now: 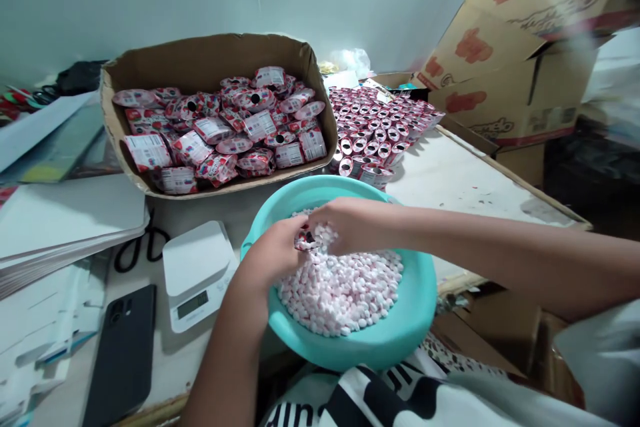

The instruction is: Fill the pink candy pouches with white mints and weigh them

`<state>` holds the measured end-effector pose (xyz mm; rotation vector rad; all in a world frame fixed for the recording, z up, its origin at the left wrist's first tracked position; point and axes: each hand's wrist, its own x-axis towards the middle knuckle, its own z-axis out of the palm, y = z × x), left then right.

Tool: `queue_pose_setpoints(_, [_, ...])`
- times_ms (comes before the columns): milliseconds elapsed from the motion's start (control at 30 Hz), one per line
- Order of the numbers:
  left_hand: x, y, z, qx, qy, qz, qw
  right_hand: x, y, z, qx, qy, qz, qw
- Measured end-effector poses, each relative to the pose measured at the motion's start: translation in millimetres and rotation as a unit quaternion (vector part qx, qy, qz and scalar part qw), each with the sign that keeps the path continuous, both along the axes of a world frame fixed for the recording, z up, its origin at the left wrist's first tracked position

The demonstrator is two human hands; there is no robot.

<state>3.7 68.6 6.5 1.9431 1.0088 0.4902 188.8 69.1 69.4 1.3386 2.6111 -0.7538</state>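
A turquoise basin [420, 320] holds a heap of small pale pink and white candies [345, 293]. Over the far left part of the heap, my left hand [280, 250] grips a small red printed packet [304, 239], its dark opening turned up and candies at its mouth. My right hand [350, 223] is curled around a handful of the candies right beside that opening. Its fingertips are partly hidden by the hand itself. Most of the packet is covered by my left fingers.
Behind the basin, a cardboard box [113, 127] holds many filled packets [215, 130]. Rows of open packets [375, 120] stand to its right. A white scale [197, 260], black scissors [135, 250], a phone [123, 353] and stacked white sheets [70, 213] lie left. Large cartons [520, 93] stand right.
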Motion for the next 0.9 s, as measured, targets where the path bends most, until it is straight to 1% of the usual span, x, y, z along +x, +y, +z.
queue_pose_setpoints(67, [-0.3,-1.0,3.2,-0.001,-0.031,-0.02,0.999,-3.2,2.8,7.5,0.048,-0.009,0.006,0.999])
queue_pose_setpoints(133, [-0.8,-1.6,4.6,-0.006,-0.045,-0.01,0.999,-1.4,1.1,11.4,0.076,-0.015,0.011,0.997])
queue_pose_setpoints(167, [-1.0,-1.7,4.5,-0.008,-0.048,-0.001,0.999,2.0,-0.4,11.5,0.092,-0.012,0.001,0.996])
queue_pose_setpoints(233, [-1.3,-1.3,3.3,-0.004,-0.05,0.017,0.999,12.9,-3.0,6.4,0.123,-0.019,-0.041,0.991])
queue_pose_setpoints(267, [-1.3,-1.0,2.3,0.001,-0.052,0.023,0.998,19.1,-4.2,0.8,0.132,-0.034,-0.062,0.989])
queue_pose_setpoints(300, [-1.4,-0.7,1.3,0.006,-0.052,0.028,0.998,24.8,-5.6,-6.8,0.123,-0.056,-0.074,0.988])
queue_pose_setpoints(333, [-1.5,-0.4,0.4,0.01,-0.051,0.032,0.998,29.3,-7.6,-16.0,0.091,-0.083,-0.073,0.99])
queue_pose_setpoints(367, [-1.5,-0.1,-0.4,0.013,-0.048,0.036,0.998,32.1,-10.6,-26.0,0.04,-0.115,-0.058,0.991])
queue_pose_setpoints(433, [-1.7,0.3,-1.6,0.014,-0.035,0.048,0.998,32.6,-20.3,-45.1,-0.081,-0.169,-0.008,0.982])
queue_pose_setpoints(467, [-1.8,0.4,-2.0,0.013,-0.028,0.056,0.998,30.9,-26.7,-52.7,-0.121,-0.181,0.019,0.976])
queue_pose_setpoints(500, [-1.8,0.5,-2.4,0.011,-0.023,0.063,0.998,28.6,-33.8,-58.5,-0.144,-0.179,0.044,0.972])
queue_pose_setpoints(533, [-1.9,0.6,-2.6,0.01,-0.02,0.07,0.997,26.3,-41.0,-62.5,-0.146,-0.162,0.061,0.974])
queue_pose_setpoints(600, [-1.9,0.8,-2.9,0.007,-0.018,0.079,0.997,22.8,-54.1,-66.8,-0.118,-0.084,0.073,0.987])
queue_pose_setpoints(700, [-1.8,1.2,-3.1,0.009,-0.015,0.078,0.997,19.9,-66.2,-70.1,-0.089,0.019,0.032,0.995])
queue_pose_setpoints(800, [-1.8,1.1,-3.3,0.009,-0.007,0.069,0.998,15.8,-66.3,-69.9,-0.107,0.032,0.004,0.994])
queue_pose_setpoints(867, [-1.7,0.7,-3.5,0.002,0.001,0.061,0.998,12.2,-59.2,-62.4,-0.121,0.017,0.004,0.992])
queue_pose_setpoints(900, [-1.6,0.5,-3.6,-0.003,0.007,0.058,0.998,10.4,-53.5,-55.8,-0.124,0.012,0.007,0.992])
